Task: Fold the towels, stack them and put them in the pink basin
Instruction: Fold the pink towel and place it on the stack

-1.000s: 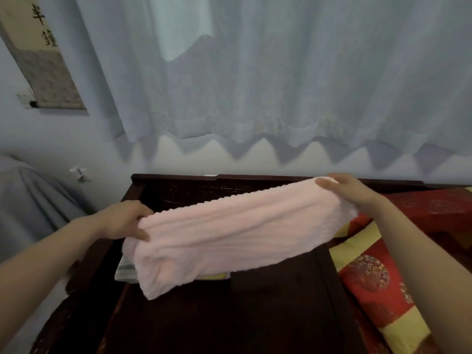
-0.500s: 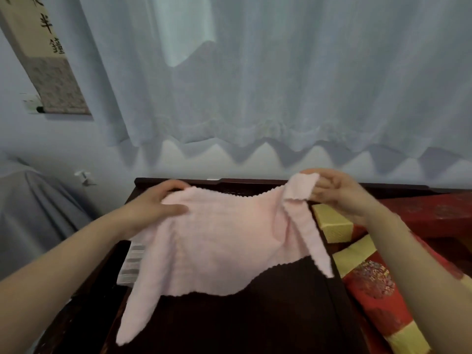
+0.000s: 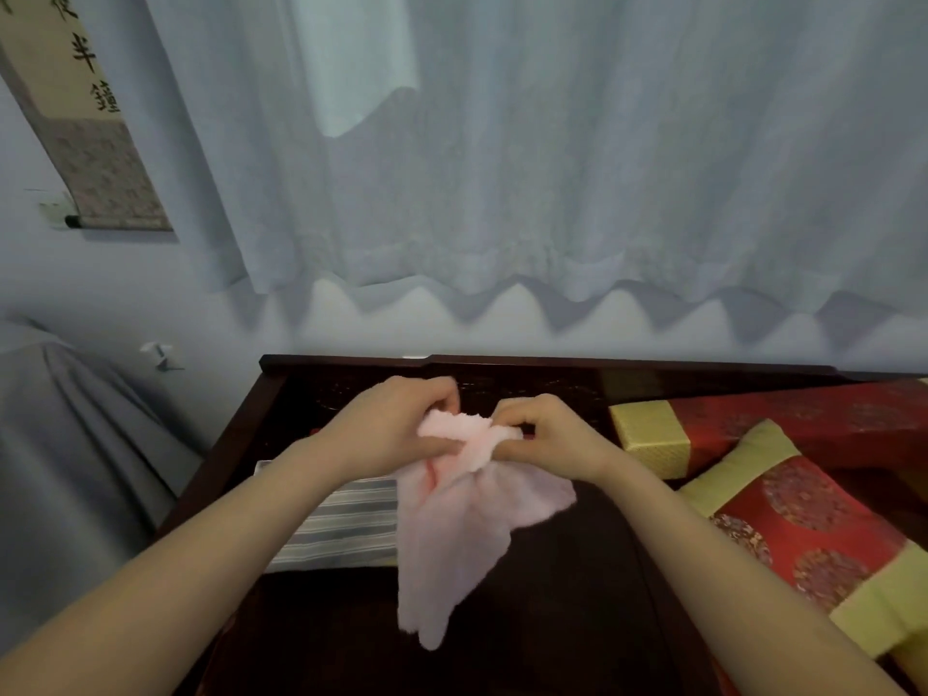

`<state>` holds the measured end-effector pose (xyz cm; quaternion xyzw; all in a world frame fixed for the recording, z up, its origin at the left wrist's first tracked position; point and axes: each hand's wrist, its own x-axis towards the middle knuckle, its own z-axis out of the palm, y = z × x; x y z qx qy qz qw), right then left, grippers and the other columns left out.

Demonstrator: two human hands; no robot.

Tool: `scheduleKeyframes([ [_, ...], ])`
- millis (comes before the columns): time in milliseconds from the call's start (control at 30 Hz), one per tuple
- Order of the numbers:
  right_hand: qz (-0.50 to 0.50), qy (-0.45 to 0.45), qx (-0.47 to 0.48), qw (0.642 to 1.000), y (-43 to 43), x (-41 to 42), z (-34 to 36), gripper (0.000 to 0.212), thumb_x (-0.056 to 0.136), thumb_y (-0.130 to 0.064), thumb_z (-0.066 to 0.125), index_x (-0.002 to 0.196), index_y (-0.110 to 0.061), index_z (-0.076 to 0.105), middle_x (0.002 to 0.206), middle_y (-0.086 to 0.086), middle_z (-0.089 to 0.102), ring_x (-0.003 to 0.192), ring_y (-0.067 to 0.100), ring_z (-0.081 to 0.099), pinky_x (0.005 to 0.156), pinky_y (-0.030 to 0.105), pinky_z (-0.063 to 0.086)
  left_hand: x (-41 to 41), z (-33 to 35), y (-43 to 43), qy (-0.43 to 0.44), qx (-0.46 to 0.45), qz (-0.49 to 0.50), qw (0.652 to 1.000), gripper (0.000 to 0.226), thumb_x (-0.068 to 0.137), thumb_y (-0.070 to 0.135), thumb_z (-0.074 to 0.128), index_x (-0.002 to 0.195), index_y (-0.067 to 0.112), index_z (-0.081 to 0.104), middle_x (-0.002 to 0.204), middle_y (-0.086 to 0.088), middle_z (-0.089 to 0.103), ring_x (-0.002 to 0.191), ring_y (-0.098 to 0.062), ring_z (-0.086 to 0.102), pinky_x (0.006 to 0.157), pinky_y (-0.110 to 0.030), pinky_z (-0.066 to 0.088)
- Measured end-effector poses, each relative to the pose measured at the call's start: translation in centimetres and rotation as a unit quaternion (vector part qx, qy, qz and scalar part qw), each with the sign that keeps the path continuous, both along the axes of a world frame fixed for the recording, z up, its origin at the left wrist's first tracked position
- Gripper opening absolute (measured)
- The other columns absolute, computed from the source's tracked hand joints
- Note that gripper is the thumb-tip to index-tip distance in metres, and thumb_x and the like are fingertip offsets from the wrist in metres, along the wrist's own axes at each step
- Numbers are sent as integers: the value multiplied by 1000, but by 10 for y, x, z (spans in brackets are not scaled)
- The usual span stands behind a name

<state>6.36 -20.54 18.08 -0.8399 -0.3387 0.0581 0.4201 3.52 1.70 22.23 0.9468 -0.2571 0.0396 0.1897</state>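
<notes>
A pale pink towel (image 3: pixel 452 535) hangs doubled over above the dark wooden table (image 3: pixel 562 620). My left hand (image 3: pixel 396 424) and my right hand (image 3: pixel 545 434) meet at its top edge, and each pinches a bunched corner there. The towel's lower part droops loose toward me. Under it on the left lies a folded grey-and-white striped towel (image 3: pixel 336 524) flat on the table. No pink basin shows in view.
Red and yellow patterned cushions (image 3: pixel 783 524) and a red bolster (image 3: pixel 753 424) crowd the table's right side. A raised dark rim (image 3: pixel 502 361) runs along the far edge by a white curtain. Grey draped cloth (image 3: pixel 60 444) stands at the left.
My hands have come together from far apart, bringing the towel's two ends to meet. The towel went from stretched wide to hanging doubled.
</notes>
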Motion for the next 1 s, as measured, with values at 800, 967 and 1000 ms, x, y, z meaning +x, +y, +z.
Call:
scheduleKeyframes([
  [800, -1, 204, 97, 974, -33, -18, 2, 9, 81, -11, 73, 89, -9, 75, 101, 5, 69, 90, 14, 65, 78, 25, 50, -38, -21, -7, 253, -153, 82, 952, 36, 80, 2, 62, 108, 24, 70, 101, 6, 68, 90, -1, 64, 85, -23, 49],
  [967, -22, 198, 140, 970, -27, -20, -9, 16, 83, -19, 69, 92, -6, 76, 115, -2, 68, 106, 15, 64, 90, 37, 50, -43, -31, -15, 41, -346, 254, 902, 40, 65, 1, 74, 94, 26, 64, 85, 3, 60, 76, -6, 57, 66, -13, 41],
  [1000, -7, 193, 127, 973, -25, -21, -10, 13, 84, -16, 70, 90, -6, 76, 126, -6, 63, 116, 11, 59, 97, 37, 47, -46, -35, -18, 64, -398, 256, 879, 44, 62, 1, 78, 95, 26, 62, 85, 2, 61, 78, -4, 58, 67, -16, 43],
])
